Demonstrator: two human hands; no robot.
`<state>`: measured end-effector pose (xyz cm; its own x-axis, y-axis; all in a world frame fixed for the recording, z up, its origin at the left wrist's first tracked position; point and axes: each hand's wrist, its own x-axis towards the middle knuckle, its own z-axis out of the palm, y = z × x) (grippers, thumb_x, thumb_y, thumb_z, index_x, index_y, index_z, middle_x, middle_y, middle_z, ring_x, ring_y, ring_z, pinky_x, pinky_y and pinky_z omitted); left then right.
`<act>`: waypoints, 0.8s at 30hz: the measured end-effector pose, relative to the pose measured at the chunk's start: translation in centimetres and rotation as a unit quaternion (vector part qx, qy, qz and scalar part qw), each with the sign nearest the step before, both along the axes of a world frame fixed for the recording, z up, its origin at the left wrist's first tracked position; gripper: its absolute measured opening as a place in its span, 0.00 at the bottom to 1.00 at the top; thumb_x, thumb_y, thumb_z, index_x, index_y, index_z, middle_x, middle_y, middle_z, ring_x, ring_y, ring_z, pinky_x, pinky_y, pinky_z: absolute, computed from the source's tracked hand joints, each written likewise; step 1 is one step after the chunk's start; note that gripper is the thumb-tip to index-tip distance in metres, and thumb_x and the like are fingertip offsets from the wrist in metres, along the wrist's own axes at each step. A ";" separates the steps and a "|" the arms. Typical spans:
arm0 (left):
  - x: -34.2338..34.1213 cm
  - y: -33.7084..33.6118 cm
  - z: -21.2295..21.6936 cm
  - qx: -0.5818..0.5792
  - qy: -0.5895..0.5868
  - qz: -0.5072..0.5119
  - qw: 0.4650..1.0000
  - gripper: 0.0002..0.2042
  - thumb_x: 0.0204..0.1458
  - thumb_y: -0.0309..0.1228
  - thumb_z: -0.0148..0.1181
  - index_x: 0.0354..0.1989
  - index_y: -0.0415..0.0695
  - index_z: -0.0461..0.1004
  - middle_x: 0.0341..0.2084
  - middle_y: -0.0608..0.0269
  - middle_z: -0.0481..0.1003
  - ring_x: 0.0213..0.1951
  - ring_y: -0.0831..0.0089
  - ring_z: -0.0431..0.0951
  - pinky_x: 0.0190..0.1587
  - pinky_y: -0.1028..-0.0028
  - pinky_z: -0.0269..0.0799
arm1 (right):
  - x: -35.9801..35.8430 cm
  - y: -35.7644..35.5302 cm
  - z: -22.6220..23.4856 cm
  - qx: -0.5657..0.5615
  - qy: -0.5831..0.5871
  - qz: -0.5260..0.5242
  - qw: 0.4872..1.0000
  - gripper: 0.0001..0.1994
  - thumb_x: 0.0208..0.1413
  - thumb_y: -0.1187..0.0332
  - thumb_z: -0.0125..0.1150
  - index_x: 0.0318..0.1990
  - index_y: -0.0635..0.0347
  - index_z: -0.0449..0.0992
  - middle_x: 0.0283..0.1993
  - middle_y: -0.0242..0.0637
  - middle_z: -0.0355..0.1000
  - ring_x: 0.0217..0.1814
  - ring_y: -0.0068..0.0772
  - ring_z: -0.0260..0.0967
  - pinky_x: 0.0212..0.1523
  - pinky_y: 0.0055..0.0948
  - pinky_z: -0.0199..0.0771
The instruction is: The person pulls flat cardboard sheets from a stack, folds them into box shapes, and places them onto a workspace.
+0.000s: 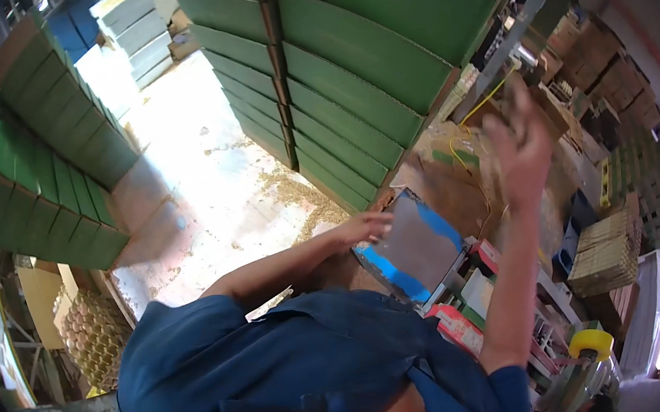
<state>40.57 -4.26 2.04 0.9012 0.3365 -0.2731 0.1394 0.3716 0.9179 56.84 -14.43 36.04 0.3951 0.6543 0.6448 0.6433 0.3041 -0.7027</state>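
Note:
My left hand [364,230] reaches across my body with its fingers loosely stretched out, and I see nothing in it. It hovers at the edge of a grey flat panel [414,236] that has blue strips along two sides. Raised at the right is my right hand [522,147], somewhat blurred, its fingers apart and holding nothing I can see. Behind that hand are a yellow cord [489,98] and brown cardboard. A tall stack of green boxes [360,58] stands in front of me, beyond both hands.
More green boxes [32,185] are stacked at the left, near egg trays [95,336]. White boxes [133,35] stand at the back. Debris [295,194] litters the sunlit floor. A yellow tape roll [591,345], a bundle of cardboard [606,251] and a pallet [644,187] are at the right.

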 end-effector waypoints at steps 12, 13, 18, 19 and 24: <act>4.1 -0.9 20.9 -0.116 -0.254 0.102 0.955 0.43 0.60 0.61 0.45 0.75 0.47 0.38 0.74 0.64 0.43 0.72 0.60 0.48 0.70 0.55 0.49 | -0.3 6.9 10.3 0.067 0.038 0.092 0.993 0.18 0.48 0.67 0.75 0.44 0.67 0.80 0.39 0.35 0.79 0.38 0.26 0.73 0.44 0.28 0.71; 4.3 -0.7 21.3 -0.116 -0.251 0.100 0.956 0.43 0.60 0.61 0.45 0.75 0.47 0.38 0.74 0.64 0.43 0.72 0.60 0.48 0.70 0.55 0.49 | 0.9 5.1 11.1 0.074 0.031 0.043 0.996 0.17 0.49 0.67 0.74 0.44 0.67 0.80 0.39 0.35 0.79 0.38 0.26 0.73 0.44 0.27 0.71; 6.7 -3.1 25.5 -0.198 -0.338 0.095 0.915 0.42 0.59 0.61 0.46 0.74 0.50 0.42 0.73 0.63 0.47 0.72 0.59 0.50 0.70 0.49 0.48 | 5.5 -9.6 12.9 0.042 -0.024 -0.155 0.987 0.17 0.54 0.63 0.69 0.46 0.67 0.81 0.46 0.40 0.78 0.44 0.29 0.73 0.51 0.27 0.69; 7.6 -4.1 26.7 -0.207 -0.393 0.012 0.896 0.39 0.58 0.59 0.50 0.72 0.50 0.48 0.71 0.62 0.52 0.71 0.59 0.52 0.70 0.48 0.48 | 6.8 -12.6 11.5 0.067 -0.047 -0.141 0.987 0.17 0.54 0.64 0.68 0.47 0.68 0.80 0.48 0.41 0.77 0.45 0.29 0.73 0.52 0.27 0.69; 11.6 -9.9 19.8 -0.424 -0.360 -0.076 0.827 0.33 0.54 0.49 0.63 0.65 0.50 0.62 0.64 0.60 0.64 0.68 0.58 0.59 0.70 0.47 0.50 | 6.9 -22.0 0.3 0.036 0.015 -0.229 0.973 0.16 0.51 0.70 0.71 0.45 0.70 0.79 0.48 0.44 0.78 0.48 0.32 0.74 0.53 0.30 0.70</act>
